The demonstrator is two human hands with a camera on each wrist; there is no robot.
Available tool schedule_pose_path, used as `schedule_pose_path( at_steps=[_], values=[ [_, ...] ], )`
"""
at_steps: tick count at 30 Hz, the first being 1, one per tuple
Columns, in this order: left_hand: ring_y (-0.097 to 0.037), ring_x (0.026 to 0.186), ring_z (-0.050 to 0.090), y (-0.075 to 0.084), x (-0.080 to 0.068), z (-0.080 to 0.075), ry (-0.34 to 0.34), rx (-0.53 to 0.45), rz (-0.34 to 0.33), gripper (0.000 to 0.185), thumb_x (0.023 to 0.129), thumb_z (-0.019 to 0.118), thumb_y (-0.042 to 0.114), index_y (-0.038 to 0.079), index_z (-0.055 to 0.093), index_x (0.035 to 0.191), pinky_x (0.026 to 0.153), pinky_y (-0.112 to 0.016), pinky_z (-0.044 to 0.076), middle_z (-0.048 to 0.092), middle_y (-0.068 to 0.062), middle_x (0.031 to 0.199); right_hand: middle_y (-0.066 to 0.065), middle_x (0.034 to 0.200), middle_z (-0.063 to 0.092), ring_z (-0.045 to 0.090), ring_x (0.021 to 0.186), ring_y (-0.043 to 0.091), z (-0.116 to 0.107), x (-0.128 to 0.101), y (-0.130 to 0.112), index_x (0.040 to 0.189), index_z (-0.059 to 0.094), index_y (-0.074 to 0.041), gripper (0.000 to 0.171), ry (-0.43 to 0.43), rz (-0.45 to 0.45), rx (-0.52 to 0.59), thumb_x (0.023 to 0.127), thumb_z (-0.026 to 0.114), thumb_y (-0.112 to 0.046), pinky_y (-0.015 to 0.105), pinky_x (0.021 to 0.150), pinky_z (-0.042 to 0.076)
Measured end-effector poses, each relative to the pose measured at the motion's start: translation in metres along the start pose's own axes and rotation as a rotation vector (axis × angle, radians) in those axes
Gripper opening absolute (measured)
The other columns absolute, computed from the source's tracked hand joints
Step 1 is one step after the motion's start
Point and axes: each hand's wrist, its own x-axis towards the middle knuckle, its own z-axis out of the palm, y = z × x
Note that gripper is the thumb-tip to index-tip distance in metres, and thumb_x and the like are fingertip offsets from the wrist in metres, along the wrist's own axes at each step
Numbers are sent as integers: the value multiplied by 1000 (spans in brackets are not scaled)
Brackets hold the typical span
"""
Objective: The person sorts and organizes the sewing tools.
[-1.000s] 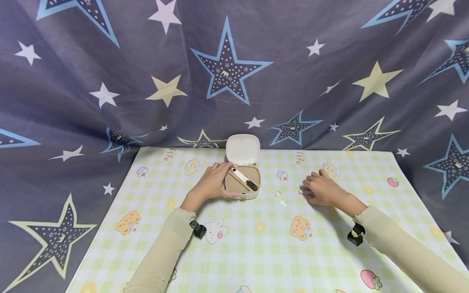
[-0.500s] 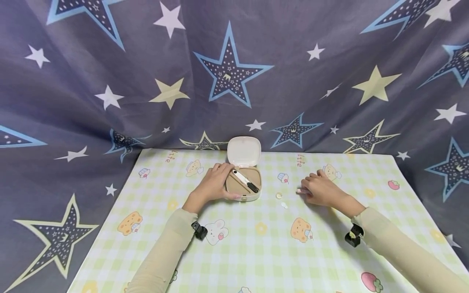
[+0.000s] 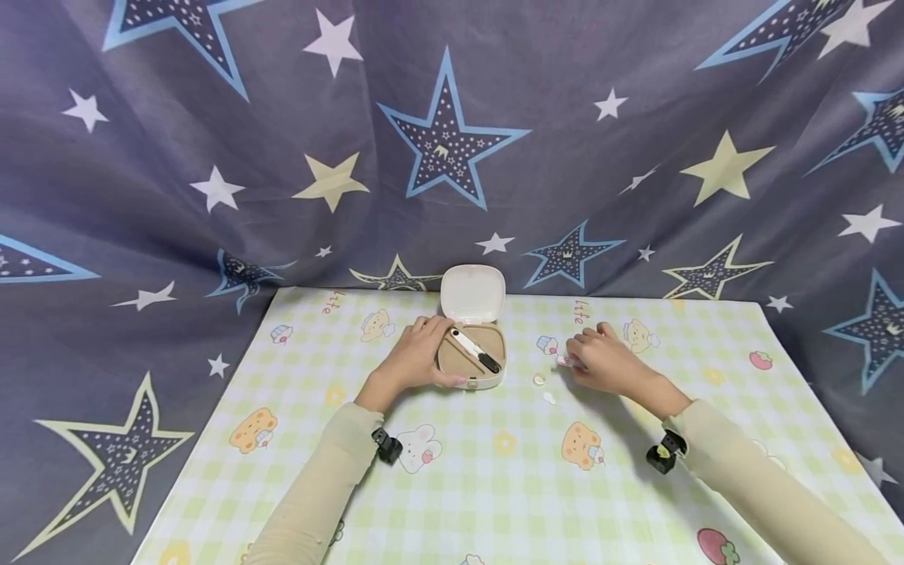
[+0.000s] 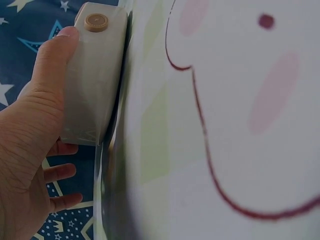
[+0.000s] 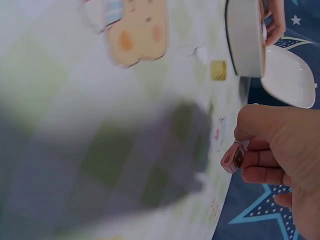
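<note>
A small white sewing box [image 3: 487, 384] stands with its lid [image 3: 473, 293] raised at the back. In its tan inside lies a white-and-black pair of thread snips [image 3: 475, 350], slanted across. My left hand [image 3: 418, 355] grips the box's left side, its thumb at the front near the round tan button [image 4: 96, 22]. To the right of the box, my right hand [image 3: 603, 361] pinches a small rolled pink tape measure [image 5: 232, 158] just above the table. Between hand and box sit a gold thimble [image 3: 539, 380] and a small white flat piece [image 3: 549, 399], its kind unclear.
A green-and-white checked cloth with printed bears and fruit covers the table [image 3: 452, 502]. Behind its far edge hangs a dark curtain [image 3: 395, 157] with stars. Each wrist wears a black camera.
My right hand has moved left with the tape measure, closer to the thimble and box. My left hand keeps its grip on the box. The head view has shifted slightly.
</note>
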Motion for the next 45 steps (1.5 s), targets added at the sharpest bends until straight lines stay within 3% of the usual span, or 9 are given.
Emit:
schedule_pose_path(
  at_steps=[8, 16, 28, 45],
  values=[
    [-31, 125, 49, 0, 0, 1, 4, -1, -2, 107, 63, 84, 72, 15, 45, 145, 100, -51, 46, 54, -6, 140, -5, 65, 47, 43, 68, 16, -9, 25, -18, 74, 54, -14, 25, 45, -16, 14, 74, 78, -6, 42, 78, 32],
    [-31, 126, 49, -1, 0, 3, -2, -4, 0, 106, 64, 83, 72, 16, 44, 145, 100, -51, 46, 54, -6, 141, -1, 71, 51, 43, 71, 18, -6, 50, -32, 80, 56, -10, 19, 185, -58, 41, 78, 75, -5, 36, 74, 32],
    [-30, 125, 50, -1, 0, 5, 5, -5, -1, 106, 63, 83, 72, 16, 44, 145, 99, -49, 47, 54, -5, 139, 6, 85, 63, 54, 80, 24, 4, 75, -45, 90, 61, -6, 14, 292, -81, 68, 81, 71, -3, 40, 75, 45],
    [-30, 123, 50, -1, -1, 3, 18, -11, -3, 106, 64, 84, 71, 15, 44, 145, 99, -49, 47, 55, -6, 139, 4, 76, 59, 50, 76, 23, 19, 102, -60, 85, 59, -6, 15, 314, -47, 140, 79, 72, -3, 39, 72, 43]
  ],
)
